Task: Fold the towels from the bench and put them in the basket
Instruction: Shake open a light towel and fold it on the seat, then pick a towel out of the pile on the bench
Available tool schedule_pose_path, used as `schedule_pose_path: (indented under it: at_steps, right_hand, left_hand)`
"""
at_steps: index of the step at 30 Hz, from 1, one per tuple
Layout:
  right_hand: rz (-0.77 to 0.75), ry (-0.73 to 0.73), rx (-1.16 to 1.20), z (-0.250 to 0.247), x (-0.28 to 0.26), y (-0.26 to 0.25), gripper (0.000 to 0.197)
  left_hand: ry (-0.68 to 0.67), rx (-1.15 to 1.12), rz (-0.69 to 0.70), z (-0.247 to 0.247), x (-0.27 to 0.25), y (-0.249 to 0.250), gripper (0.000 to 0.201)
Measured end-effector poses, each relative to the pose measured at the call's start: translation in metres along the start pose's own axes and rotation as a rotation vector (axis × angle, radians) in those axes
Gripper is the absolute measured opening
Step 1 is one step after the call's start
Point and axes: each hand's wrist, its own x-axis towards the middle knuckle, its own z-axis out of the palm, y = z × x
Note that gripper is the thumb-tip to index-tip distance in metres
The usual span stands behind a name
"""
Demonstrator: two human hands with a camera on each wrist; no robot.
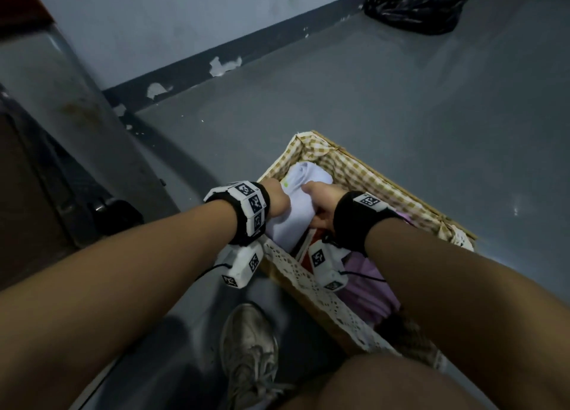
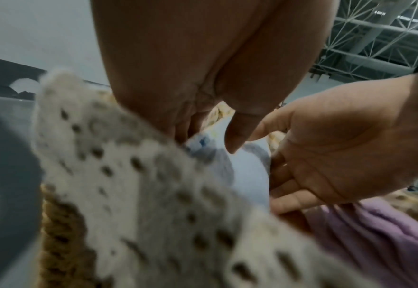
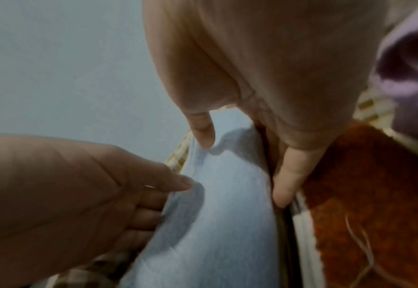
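A folded white towel (image 1: 303, 183) lies at the far end of a wicker basket (image 1: 374, 170) lined with checked cloth and trimmed with lace. My left hand (image 1: 277, 195) holds the towel's left side, thumb (image 2: 236, 134) on top and fingers down its flank. My right hand (image 1: 316, 204) holds the right side. Its thumb (image 3: 203, 134) is on top and its fingers (image 3: 286, 181) are wedged between the white towel (image 3: 227, 214) and an orange towel (image 3: 365, 194). A purple towel (image 1: 368, 283) lies nearer me in the basket.
The basket stands on a grey floor (image 1: 401, 101). A dark bench or seat frame (image 1: 77, 138) is at the left, a black plastic bag (image 1: 419, 5) by the wall at the far right. My shoe (image 1: 249, 348) is just left of the basket's near corner.
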Motion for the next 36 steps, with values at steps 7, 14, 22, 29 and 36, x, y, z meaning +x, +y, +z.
schedule_pose_path:
  at_steps: [7, 14, 22, 29, 36]
  right_hand:
    - [-0.252, 0.067, -0.294, -0.007, -0.071, -0.05, 0.027]
    - [-0.559, -0.311, -0.491, 0.072, -0.19, -0.098, 0.016]
    - [-0.748, -0.689, -0.865, 0.253, -0.278, -0.095, 0.008]
    - [-0.964, -0.797, -1.24, 0.409, -0.315, -0.037, 0.021]
    - [-1.221, -0.804, -1.627, 0.483, -0.318, 0.023, 0.062]
  left_hand:
    - [0.081, -0.191, 0.128, -0.054, -0.048, -0.004, 0.026]
    - [0.267, -0.4, 0.32, -0.137, -0.152, -0.067, 0.014]
    - [0.59, -0.405, 0.03, -0.191, -0.278, -0.264, 0.012]
    - [0.564, -0.206, -0.32, -0.154, -0.369, -0.389, 0.013]
    - [0.318, -0.145, -0.532, -0.103, -0.407, -0.457, 0.076]
